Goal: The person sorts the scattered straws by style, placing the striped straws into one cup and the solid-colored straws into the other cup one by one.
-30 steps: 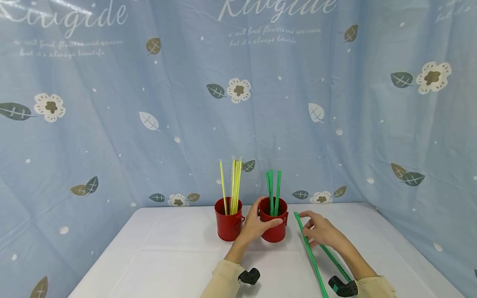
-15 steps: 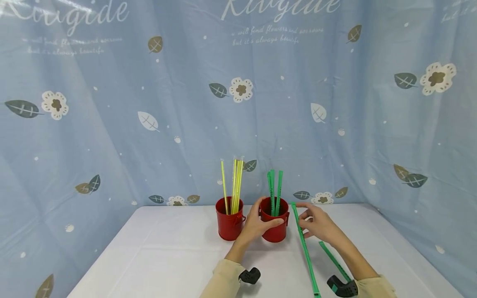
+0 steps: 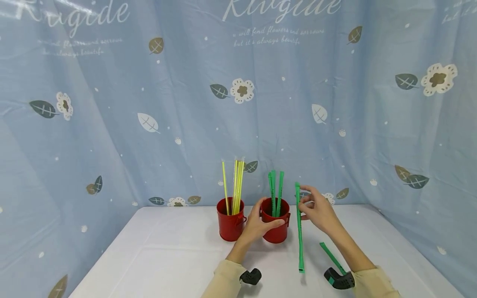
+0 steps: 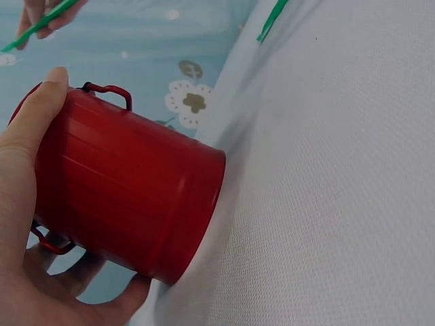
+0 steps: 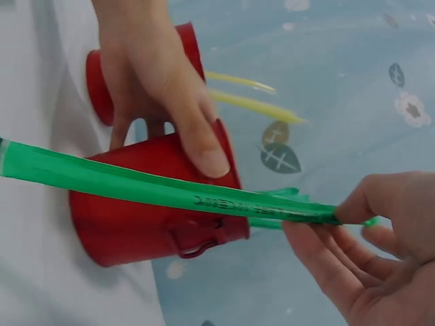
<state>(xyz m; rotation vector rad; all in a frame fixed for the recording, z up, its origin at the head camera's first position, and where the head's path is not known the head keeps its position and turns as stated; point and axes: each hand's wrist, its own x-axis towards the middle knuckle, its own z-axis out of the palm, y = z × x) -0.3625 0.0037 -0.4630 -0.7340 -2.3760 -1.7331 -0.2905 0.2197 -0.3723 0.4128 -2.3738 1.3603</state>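
Observation:
My left hand (image 3: 255, 227) grips a small red bucket (image 4: 129, 183) round its side, thumb at the rim; it stands on the table. Several green-wrapped straws (image 3: 273, 190) stand in that bucket. Just right of it, my right hand (image 3: 317, 210) pinches another green-wrapped straw (image 5: 149, 188) near its upper end between thumb and fingers. In the head view the held straw hangs nearly upright, its lower end above the tabletop. Printed dark letters show on its wrapper in the right wrist view.
A second red bucket (image 3: 228, 228) with several yellow straws (image 3: 237, 186) in clear sleeves stands close on the left. One more green-wrapped straw (image 3: 331, 256) lies on the white table (image 3: 167, 256) below the right forearm. A blue printed curtain (image 3: 186, 124) hangs behind.
My right hand has lifted the green-wrapped straw off the table and up beside the bucket, turning it from slanted to nearly upright. The left hand keeps its grip on the bucket.

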